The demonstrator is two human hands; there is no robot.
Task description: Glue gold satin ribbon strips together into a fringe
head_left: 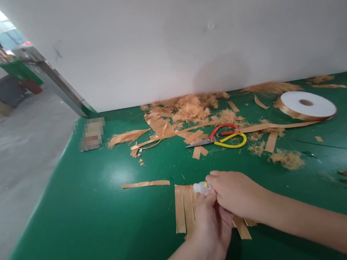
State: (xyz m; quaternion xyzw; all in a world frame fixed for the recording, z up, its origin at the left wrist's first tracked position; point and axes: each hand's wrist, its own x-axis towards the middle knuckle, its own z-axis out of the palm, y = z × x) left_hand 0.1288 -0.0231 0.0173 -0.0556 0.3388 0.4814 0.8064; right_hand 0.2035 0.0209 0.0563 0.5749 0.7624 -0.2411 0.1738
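Over ribbon strips point(184, 209) on green table point(87, 229): left hand point(212, 224) and right hand point(235, 194) both clamped around small white bottle point(201, 187), only cap end visible, body hidden by fingers. Strips' near ends covered by hands. Scissors point(223, 137) beyond strips, ribbon spool point(306, 104) further right

Bright, even light falls from above, leaving a soft glare patch on the green bench point(118, 175). Daylight washes out the upper left corner. Edges bow (wide-lens distortion), a faint shadow sits on the wall point(220, 73), and one small patch is pixelated.
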